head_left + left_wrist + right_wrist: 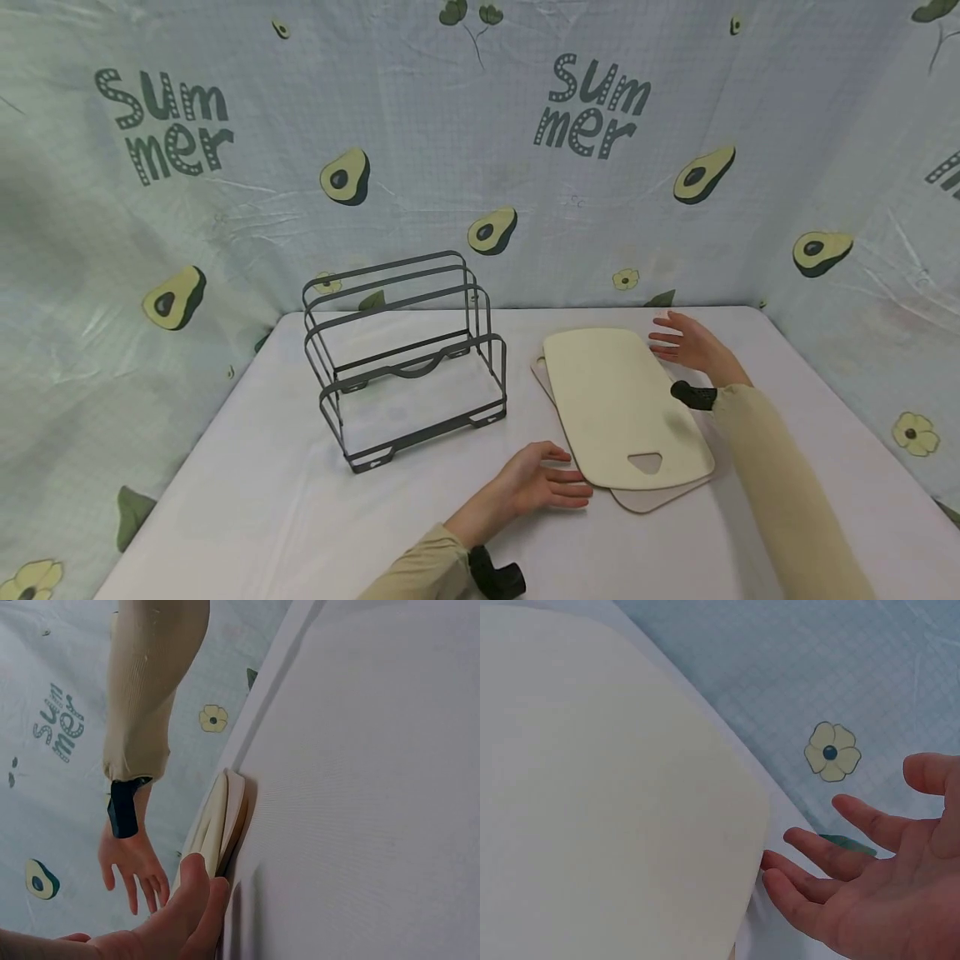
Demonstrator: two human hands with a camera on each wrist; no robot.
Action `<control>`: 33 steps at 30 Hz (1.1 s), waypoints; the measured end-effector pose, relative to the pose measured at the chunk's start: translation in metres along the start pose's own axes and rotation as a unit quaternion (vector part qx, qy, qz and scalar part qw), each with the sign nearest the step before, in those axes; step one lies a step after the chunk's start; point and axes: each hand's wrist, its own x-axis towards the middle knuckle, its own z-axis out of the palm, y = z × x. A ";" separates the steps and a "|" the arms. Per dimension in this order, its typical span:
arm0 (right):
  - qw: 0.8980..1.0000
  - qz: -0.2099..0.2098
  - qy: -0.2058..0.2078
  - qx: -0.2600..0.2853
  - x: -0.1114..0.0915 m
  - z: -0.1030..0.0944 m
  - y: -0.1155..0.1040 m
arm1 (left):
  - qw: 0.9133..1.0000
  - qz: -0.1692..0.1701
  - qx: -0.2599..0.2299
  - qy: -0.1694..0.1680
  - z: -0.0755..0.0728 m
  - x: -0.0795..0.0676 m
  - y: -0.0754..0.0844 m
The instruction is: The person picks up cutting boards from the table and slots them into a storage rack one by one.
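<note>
Two cutting boards lie stacked on the table. The upper cutting board [615, 400] is cream, with rounded corners and a handle slot near its front end. Beneath it, a pinkish lower board [651, 500] shows only along its edges. My left hand [538, 482] is at the front left edge of the stack, fingers extended toward the boards. On the far right side, my right hand [692, 343] is held with spread, loosely bent fingers, the fingertips close to the upper board's edge [750, 855]. Neither hand holds anything.
A dark metal wire rack [405, 367] with several upright frames stands on the white table [247, 500], left of the boards. Behind the table hangs a cloth [420, 125] printed with avocados and lettering. Each wrist carries a black camera mount [693, 396].
</note>
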 end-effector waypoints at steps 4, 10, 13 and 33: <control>0.999 0.015 0.000 0.037 0.001 0.002 0.002 | 1.000 0.000 -0.005 -0.002 0.001 0.001 -0.001; 0.998 0.033 0.018 0.040 0.001 0.002 0.006 | 1.000 0.001 0.001 0.002 0.001 0.002 -0.003; 0.999 0.040 0.030 0.013 -0.001 0.002 0.007 | 1.000 -0.001 0.011 0.009 0.000 0.001 -0.002; 0.996 0.087 -0.006 0.020 -0.027 -0.027 0.012 | 0.997 0.051 -0.018 0.059 -0.024 -0.009 0.021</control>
